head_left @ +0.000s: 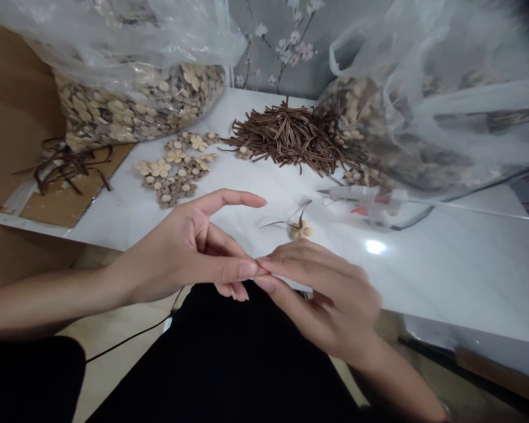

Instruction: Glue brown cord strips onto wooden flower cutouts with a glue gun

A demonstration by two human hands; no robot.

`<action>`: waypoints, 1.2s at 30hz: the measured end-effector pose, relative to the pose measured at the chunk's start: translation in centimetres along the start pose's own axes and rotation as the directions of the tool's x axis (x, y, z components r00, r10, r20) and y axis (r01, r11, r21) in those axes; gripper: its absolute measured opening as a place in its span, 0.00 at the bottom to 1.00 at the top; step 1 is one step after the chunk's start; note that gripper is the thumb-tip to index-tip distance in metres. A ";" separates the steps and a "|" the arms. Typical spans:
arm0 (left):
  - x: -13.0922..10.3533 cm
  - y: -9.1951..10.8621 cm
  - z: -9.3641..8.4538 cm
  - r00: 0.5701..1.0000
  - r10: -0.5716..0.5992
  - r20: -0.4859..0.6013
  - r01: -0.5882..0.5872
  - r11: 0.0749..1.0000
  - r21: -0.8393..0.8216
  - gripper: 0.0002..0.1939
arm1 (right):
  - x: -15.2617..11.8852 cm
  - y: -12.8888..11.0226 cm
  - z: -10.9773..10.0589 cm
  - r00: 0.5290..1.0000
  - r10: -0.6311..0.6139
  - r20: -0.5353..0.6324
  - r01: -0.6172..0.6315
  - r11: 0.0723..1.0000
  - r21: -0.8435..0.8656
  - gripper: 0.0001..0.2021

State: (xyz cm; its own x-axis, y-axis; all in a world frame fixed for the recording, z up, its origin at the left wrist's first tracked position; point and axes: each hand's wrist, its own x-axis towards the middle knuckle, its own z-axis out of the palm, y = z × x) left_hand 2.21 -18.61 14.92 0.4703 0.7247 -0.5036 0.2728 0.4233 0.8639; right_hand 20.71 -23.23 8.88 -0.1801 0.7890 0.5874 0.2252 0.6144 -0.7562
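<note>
My left hand (203, 252) and my right hand (321, 288) meet at the fingertips over the table's front edge. On each hand the thumb and a finger are pinched together; whatever lies between them is too small to make out. The left index finger is stretched out above the pinch. Just beyond my right hand a cream flower piece (301, 230) with thin brown strips (302, 214) lies on the white table (229, 217). A dispenser with a pointed tip, possibly a glue gun (370, 197), rests on its side behind it, to the right.
A pile of brown strips (291, 138) lies at the back middle. Flower pieces and small discs (174, 170) are scattered to its left. Large clear bags of pieces (132, 111) stand at the back left and right (357, 106). More strips (73, 167) lie on cardboard (66, 205) at the left.
</note>
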 end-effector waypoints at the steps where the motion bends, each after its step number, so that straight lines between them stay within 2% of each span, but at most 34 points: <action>1: 0.0 -0.1 0.0 1.000 0.005 0.001 -0.005 1.000 0.000 0.37 | 0.0 0.0 0.0 1.000 -0.004 0.002 0.004 1.000 0.003 0.10; 16: 0.0 -0.9 -0.5 0.997 0.072 -0.031 -0.070 0.997 0.043 0.33 | -0.1 0.1 0.5 1.000 0.024 0.017 -0.025 0.999 0.021 0.13; 18: 0.1 -1.1 -0.5 0.996 0.083 -0.033 -0.082 0.996 0.048 0.34 | 0.0 0.2 0.5 0.998 0.059 0.012 -0.059 0.997 0.053 0.13; 20: 0.2 -1.5 -0.6 0.994 0.098 -0.040 -0.096 0.994 0.053 0.35 | 0.0 0.4 0.6 0.987 0.157 0.018 -0.158 0.980 0.122 0.12; 22: 0.4 -2.3 -0.6 0.990 0.124 -0.060 -0.120 0.991 0.064 0.36 | -0.3 1.0 0.8 0.942 0.330 0.056 -0.334 0.914 0.230 0.11; 25: 1.0 -4.0 -0.4 0.985 0.168 -0.036 -0.165 0.984 0.074 0.35 | -1.3 2.0 1.5 0.810 0.576 0.107 -0.568 0.727 0.387 0.06; 27: 1.8 -5.2 -0.3 0.988 0.155 0.027 -0.156 0.986 0.062 0.34 | -2.3 2.7 2.0 0.747 0.661 0.071 -0.621 0.656 0.430 0.04; 30: 3.2 -6.8 -0.1 0.982 0.060 0.178 -0.064 0.998 0.015 0.34 | -3.9 3.6 2.1 0.671 0.741 0.007 -0.686 0.617 0.385 0.07; 32: 4.3 -7.6 0.0 0.939 -0.020 0.344 0.023 1.000 -0.004 0.34 | -4.9 4.2 1.3 0.620 0.784 0.002 -0.737 0.582 0.343 0.10; 34: 5.3 -8.0 0.2 0.864 -0.087 0.496 0.078 0.996 0.039 0.35 | -5.8 4.7 -0.4 0.590 0.806 -0.051 -0.766 0.578 0.280 0.13; 35: 5.8 -8.1 0.2 0.836 -0.097 0.539 0.058 0.994 0.089 0.34 | -6.3 5.0 -1.5 0.585 0.802 -0.117 -0.770 0.595 0.232 0.14; 36: 6.4 -8.1 0.3 0.830 -0.083 0.552 -0.006 0.988 0.157 0.32 | -6.8 5.1 -2.7 0.581 0.788 -0.203 -0.772 0.613 0.169 0.16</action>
State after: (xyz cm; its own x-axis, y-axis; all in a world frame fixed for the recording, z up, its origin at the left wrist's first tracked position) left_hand 3.28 -17.55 4.70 0.8310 0.2660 -0.4886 0.3982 0.3289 0.8563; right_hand 25.71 -25.43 1.80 0.2666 0.9437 -0.1959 0.1154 -0.2331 -0.9656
